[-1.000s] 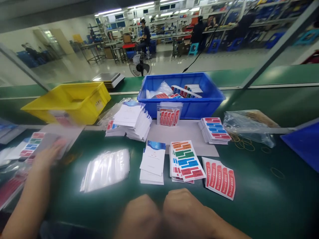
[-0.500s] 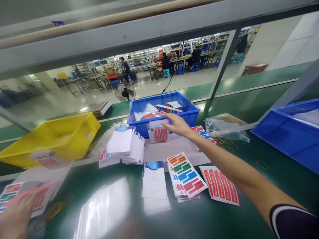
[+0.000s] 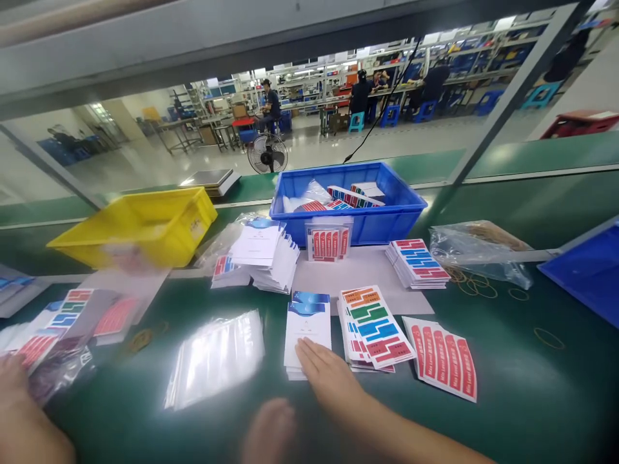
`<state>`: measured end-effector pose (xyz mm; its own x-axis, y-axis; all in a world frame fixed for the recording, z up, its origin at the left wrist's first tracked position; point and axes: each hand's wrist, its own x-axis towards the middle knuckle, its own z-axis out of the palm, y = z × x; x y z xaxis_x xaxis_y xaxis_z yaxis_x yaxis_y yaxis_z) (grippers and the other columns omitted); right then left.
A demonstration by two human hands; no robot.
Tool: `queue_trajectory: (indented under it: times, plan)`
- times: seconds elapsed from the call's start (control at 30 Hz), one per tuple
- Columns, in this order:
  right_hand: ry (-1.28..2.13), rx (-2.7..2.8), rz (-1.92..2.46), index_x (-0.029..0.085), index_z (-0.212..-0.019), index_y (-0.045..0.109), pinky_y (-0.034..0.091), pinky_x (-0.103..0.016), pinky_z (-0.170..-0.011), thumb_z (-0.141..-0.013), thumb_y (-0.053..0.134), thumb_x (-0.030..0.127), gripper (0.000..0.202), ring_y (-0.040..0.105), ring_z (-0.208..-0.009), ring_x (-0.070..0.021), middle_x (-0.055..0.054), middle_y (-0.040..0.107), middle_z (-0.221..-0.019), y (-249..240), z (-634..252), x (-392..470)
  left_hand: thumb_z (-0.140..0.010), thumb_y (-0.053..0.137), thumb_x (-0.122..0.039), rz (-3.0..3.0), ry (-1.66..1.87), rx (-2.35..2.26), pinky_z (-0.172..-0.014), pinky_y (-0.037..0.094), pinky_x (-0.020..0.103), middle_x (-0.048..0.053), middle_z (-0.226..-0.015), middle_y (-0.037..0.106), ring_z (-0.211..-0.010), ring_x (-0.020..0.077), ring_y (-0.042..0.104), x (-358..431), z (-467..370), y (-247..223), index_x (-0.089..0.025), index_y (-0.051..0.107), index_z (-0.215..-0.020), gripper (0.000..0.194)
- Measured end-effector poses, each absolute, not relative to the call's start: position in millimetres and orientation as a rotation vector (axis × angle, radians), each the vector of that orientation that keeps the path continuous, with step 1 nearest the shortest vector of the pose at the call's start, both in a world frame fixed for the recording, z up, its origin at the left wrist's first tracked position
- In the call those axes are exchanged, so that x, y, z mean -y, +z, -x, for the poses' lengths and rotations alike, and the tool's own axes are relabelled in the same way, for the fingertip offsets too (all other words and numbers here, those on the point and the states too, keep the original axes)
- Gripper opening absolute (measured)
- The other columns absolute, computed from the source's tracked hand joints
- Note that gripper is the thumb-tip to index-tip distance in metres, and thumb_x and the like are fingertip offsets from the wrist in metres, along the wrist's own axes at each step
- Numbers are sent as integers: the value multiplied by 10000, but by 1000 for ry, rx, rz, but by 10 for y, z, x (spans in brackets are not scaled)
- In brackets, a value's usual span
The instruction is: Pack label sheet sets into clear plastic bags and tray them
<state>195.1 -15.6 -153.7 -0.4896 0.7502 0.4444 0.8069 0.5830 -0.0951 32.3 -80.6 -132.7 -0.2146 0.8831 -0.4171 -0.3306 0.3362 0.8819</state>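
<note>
Resting flat and open, right hand (image 3: 325, 374) touches the near edge of the white card stack (image 3: 307, 332), fingers ready to slide off the top one. Left hand (image 3: 14, 393), blurred, lies on bagged stickers (image 3: 53, 361) at far left; cannot tell its grip.

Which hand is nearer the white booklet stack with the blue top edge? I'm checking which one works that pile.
Right. The right hand lies flat with its fingertips on the near end of the white booklet stack. The left hand is far off at the table's left edge, by bagged sticker sheets.
</note>
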Motion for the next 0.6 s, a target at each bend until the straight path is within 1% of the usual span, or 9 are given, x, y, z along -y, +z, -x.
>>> queue_trajectory:
  times: [0.07,0.13,0.17,0.27,0.3,0.37,0.43,0.5,0.6]
  plan:
    - [-152,2338,1116,83,-1239,582,542,-345,-920,-844,377,29,447,607,-1137,-218,-122,669,-1197,-1570,-2005,260,-720,653,-311,-486,1228,-1329,-616,561,316,16,-719,736,-862,278,704,825,-385,-1332,-301,701,-799,93]
    - [-128,2315,1052,102,-1242,579,542,-326,-914,-838,364,20,465,613,-1126,-199,-104,689,-1162,-1532,-2054,339,-752,628,-327,-420,1229,-1297,-690,567,336,14,-784,748,-923,275,697,837,-429,-1334,-298,702,-827,109]
    - [-119,2320,1063,105,-1266,562,532,-335,-932,-847,382,36,461,590,-1162,-208,-109,670,-1197,-1504,-2070,361,-756,631,-341,-401,1229,-1279,-724,567,344,25,-817,752,-930,274,696,842,-441,-1334,-285,706,-839,125]
    - [-98,2360,1177,78,-1348,477,493,-419,-990,-859,467,115,491,479,-1279,-281,-160,539,-1359,-1452,-2086,364,-730,675,-375,-378,1232,-1234,-782,564,358,83,-865,750,-906,284,702,861,-447,-1326,-220,720,-854,203]
    - [-97,2361,1186,66,-1352,468,495,-429,-987,-858,461,111,497,487,-1272,-287,-169,533,-1363,-1450,-2086,357,-719,688,-377,-377,1236,-1227,-788,563,359,97,-870,748,-902,290,702,870,-446,-1320,-202,724,-855,224]
    - [-107,2319,1105,60,-1315,501,524,-386,-949,-852,389,51,476,581,-1174,-244,-153,622,-1262,-1450,-2082,365,-714,692,-385,-363,1245,-1222,-800,561,365,96,-887,747,-929,301,697,890,-450,-1308,-201,730,-857,236]
    - [-118,2251,984,77,-1270,542,534,-332,-927,-857,331,11,469,640,-1085,-192,-124,699,-1132,-1413,-2076,437,-726,672,-404,-334,1250,-1213,-820,556,385,72,-916,749,-990,310,681,910,-455,-1296,-235,732,-874,233]
    - [-98,2245,889,98,-1249,562,510,-317,-959,-903,344,61,410,629,-1103,-178,-105,721,-1083,-1303,-2075,580,-749,629,-434,-307,1246,-1200,-830,556,412,52,-928,752,-1055,317,656,928,-441,-1295,-271,729,-926,260]
    - [23,2458,712,185,-1246,568,417,-309,-1061,-979,408,248,318,545,-1215,-155,-40,694,-1166,-1026,-2145,823,-769,590,-406,-307,1182,-1229,-805,568,422,38,-879,761,-1109,327,626,944,-358,-1322,-288,713,-1038,318]
